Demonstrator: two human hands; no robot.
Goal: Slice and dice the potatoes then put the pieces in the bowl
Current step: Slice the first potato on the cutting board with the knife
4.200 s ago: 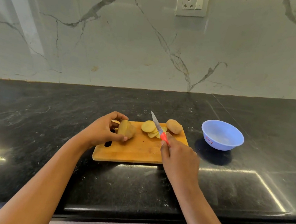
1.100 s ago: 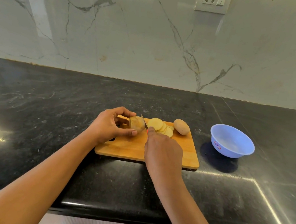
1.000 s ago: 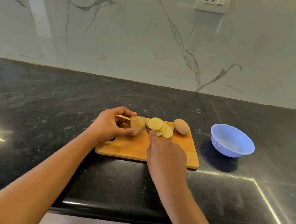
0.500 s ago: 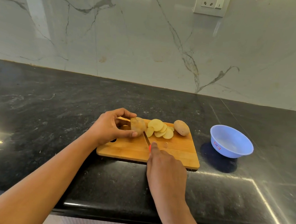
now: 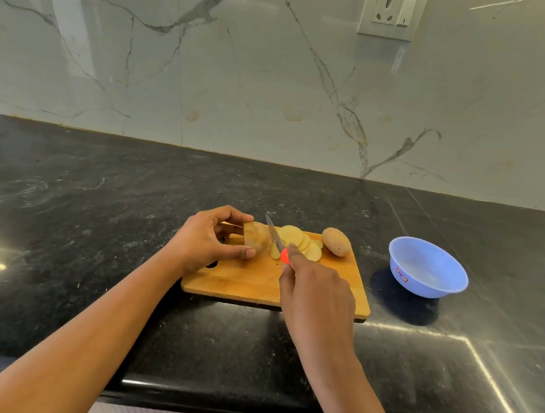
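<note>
On the far left part of the cutting board [image 5: 256,282]: cut potato [image 5: 256,238], skin on, gripped by the left hand [image 5: 207,240]; thumb on its near side, fingers curled over its far side and left end, so that end is hidden.

Knife [image 5: 272,231]: steel blade, red handle; held in the right hand [image 5: 315,295], fingers wrapped round the handle, forefinger laid along its top.

Change from half a second ago: the blade then lay low in front of the cut potato, by its near side; it now stands across the cut face, tip above the board's far edge; the right hand has followed, further onto the board; the left hand's grip is unchanged. Against four seconds ago: cut potato shorter, pile larger.

Slices [image 5: 294,239]: pale rounds, overlapping in a pile at the middle of the board's far edge, just right of the blade; one slice leans beside the blade near the handle.

Whole potato [image 5: 336,241]: at the board's far right corner, just beside the pile.

Bowl [image 5: 424,286]: light blue; on the bench [image 5: 94,221], right of the board and apart from it.

Bench: black stone; board near its front edge; marble wall [image 5: 243,85] behind, with a socket [image 5: 390,12].

In the way: the right hand covers nearly all the handle and part of the board's near right; the blade crosses the pile's left rim.
</note>
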